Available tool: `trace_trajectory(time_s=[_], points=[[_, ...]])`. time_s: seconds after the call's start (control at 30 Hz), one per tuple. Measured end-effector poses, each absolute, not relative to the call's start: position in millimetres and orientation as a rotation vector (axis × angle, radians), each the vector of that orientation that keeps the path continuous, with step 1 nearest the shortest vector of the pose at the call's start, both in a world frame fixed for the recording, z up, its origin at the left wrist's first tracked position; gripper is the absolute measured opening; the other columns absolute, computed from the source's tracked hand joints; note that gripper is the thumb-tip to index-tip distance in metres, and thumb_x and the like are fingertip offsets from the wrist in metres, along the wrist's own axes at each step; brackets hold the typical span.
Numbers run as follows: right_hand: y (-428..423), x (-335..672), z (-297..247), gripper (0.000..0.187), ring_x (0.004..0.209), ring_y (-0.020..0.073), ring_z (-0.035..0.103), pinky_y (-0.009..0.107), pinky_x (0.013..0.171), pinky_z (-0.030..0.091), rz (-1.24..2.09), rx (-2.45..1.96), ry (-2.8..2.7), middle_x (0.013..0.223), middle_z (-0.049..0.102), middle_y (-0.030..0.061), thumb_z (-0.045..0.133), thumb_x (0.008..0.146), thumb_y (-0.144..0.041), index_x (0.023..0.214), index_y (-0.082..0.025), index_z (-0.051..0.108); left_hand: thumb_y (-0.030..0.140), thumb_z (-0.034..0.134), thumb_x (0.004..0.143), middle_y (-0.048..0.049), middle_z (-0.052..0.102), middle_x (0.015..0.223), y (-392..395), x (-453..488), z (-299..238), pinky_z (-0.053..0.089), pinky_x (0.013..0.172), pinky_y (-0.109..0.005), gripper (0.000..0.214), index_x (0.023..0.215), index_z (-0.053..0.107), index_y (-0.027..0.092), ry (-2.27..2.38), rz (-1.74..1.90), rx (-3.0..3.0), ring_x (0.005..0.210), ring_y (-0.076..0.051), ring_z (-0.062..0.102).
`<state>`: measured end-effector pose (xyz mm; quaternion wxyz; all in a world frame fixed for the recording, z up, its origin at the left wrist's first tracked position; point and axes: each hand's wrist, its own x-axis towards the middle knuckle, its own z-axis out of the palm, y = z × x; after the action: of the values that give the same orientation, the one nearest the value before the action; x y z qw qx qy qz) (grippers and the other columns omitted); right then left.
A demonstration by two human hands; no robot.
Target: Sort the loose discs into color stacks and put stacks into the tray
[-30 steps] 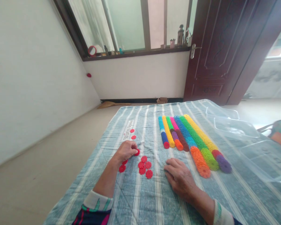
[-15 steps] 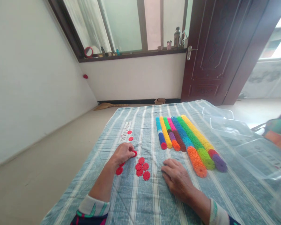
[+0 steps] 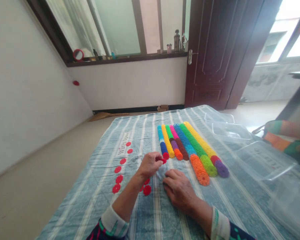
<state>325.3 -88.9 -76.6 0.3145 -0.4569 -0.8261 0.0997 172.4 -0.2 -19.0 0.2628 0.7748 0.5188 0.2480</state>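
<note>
In the head view my left hand (image 3: 151, 164) pinches a red notched plastic disc (image 3: 164, 161) between thumb and fingertips. It is at the near end of the leftmost row of overlapping discs (image 3: 163, 146), which runs from light blue through dark blue to red. Under my left forearm, a small group of red discs (image 3: 147, 190) is partly hidden. More red discs (image 3: 119, 179) lie in a loose line on the left. My right hand (image 3: 179, 187) rests on the cloth below the rows, holding nothing, its fingers loosely bent and partly hidden.
Several more rows of coloured discs (image 3: 196, 145) lie side by side right of centre. Clear plastic boxes (image 3: 262, 160) stand along the right side. A striped cloth (image 3: 102, 186) covers the table. Lettering (image 3: 123, 143) shows at left; a door (image 3: 210, 56) stands behind.
My left hand has moved right with a red disc, from above the loose group to the end of the leftmost row. The camera view has shifted slightly. My right hand stays resting.
</note>
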Motion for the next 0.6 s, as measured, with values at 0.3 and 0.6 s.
trace_trajectory(time_s=[0.3, 0.6], points=[[-86.0, 325.3, -78.4, 0.012, 0.092, 0.0215, 0.054, 0.035, 0.084, 0.042, 0.261, -1.188, -2.174, 0.092, 0.062, 0.0050, 0.057, 0.089, -0.011, 0.086, -0.020, 0.064, 0.007, 0.060, 0.076, -0.0017, 0.065, 0.076, 12.9, 197.2, -37.3, 0.045, 0.075, -0.028, 0.015, 0.068, 0.066, 0.018, 1.588, 0.730, 2.209, 0.076, -0.016, 0.061], [-85.1, 325.1, -78.8, 0.010, 0.093, 0.0219, 0.055, 0.035, 0.085, 0.042, 0.264, -1.195, -2.187, 0.091, 0.062, 0.0055, 0.058, 0.088, -0.012, 0.084, -0.019, 0.064, 0.008, 0.061, 0.078, -0.0038, 0.062, 0.084, 8.4, 200.5, -42.6, 0.045, 0.077, -0.028, 0.013, 0.084, 0.067, 0.017, 1.712, 0.734, 2.242, 0.079, -0.018, 0.060]])
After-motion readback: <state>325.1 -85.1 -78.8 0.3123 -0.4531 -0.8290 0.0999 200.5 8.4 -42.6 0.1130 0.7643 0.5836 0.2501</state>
